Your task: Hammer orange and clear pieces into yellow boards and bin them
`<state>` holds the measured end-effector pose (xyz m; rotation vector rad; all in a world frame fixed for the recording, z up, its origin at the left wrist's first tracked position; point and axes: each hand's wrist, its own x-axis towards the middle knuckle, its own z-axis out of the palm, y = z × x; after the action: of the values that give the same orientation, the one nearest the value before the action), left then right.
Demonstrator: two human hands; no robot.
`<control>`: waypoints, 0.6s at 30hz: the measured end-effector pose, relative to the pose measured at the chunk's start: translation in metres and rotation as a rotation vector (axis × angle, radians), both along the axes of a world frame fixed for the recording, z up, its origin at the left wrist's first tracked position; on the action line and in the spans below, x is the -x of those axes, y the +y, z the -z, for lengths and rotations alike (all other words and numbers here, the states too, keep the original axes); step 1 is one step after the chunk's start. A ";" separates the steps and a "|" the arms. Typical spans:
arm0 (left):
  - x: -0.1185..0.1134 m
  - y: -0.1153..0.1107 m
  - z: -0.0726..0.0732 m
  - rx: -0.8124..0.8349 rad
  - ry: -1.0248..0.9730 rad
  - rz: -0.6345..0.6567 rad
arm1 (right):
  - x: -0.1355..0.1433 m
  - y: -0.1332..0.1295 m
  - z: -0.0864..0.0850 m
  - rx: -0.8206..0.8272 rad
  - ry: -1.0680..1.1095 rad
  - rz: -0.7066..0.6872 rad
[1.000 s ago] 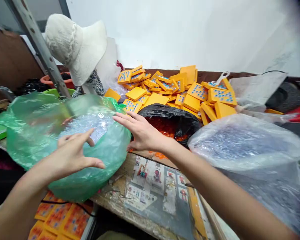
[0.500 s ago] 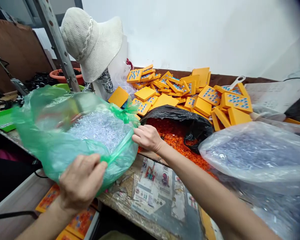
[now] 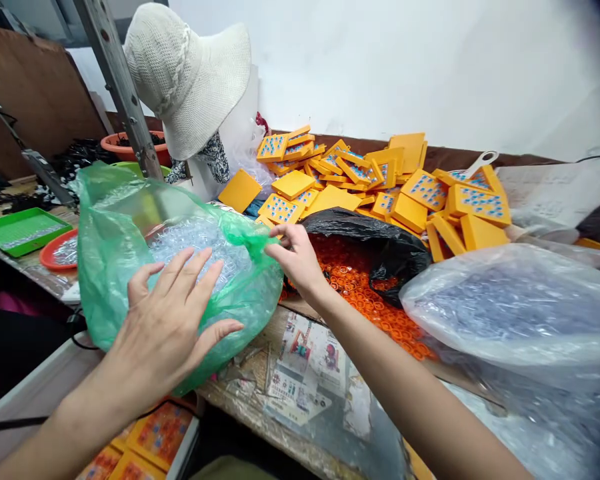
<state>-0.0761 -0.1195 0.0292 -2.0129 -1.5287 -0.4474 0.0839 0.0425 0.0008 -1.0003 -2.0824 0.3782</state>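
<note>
A green plastic bag [image 3: 115, 213], its mouth wide, holds a heap of small clear plastic pieces [image 3: 195, 243]. My left hand [image 3: 167, 327] is over the near side of the bag, fingers spread and palm down, gripping nothing. My right hand [image 3: 300, 260] is at the bag's right edge, with thumb and forefinger pinching the gathered green plastic. Just right of that hand, a black plastic bag [image 3: 360, 230] lies open with many small orange rings [image 3: 375, 313] in it and spilling out.
Yellow square cases [image 3: 330, 197] are piled against the wall. A clear bag of pieces [image 3: 510, 293] lies right. A white hat [image 3: 200, 93] and metal post [image 3: 125, 93] stand behind. Left are a green tray [image 3: 25, 230] and red dish [image 3: 55, 257]; below, a bin [image 3: 45, 387] with orange-filled cases.
My left hand has let go of the bag's near edge and spread its fingers. The green bag's left side has drawn in, uncovering the red dish and more of the green tray.
</note>
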 end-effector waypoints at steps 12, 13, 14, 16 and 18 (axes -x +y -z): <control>-0.019 -0.025 0.015 0.044 -0.072 0.247 | 0.036 0.034 0.002 0.353 0.193 -0.008; -0.023 -0.031 0.022 -0.024 -0.075 0.287 | 0.034 0.043 0.005 0.412 0.258 -0.009; -0.027 -0.038 0.030 -0.063 -0.081 0.313 | 0.031 0.051 0.007 0.471 0.327 -0.012; -0.033 -0.051 0.050 -0.074 -0.135 0.293 | 0.027 0.065 0.010 0.588 0.467 -0.031; -0.037 -0.065 0.069 -0.044 -0.264 0.213 | 0.025 0.075 0.015 0.687 0.601 -0.060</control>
<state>-0.0396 -0.1845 -0.0397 -2.1586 -1.4414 -0.8547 0.0588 0.1172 -0.0142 -1.0253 -1.4423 1.3103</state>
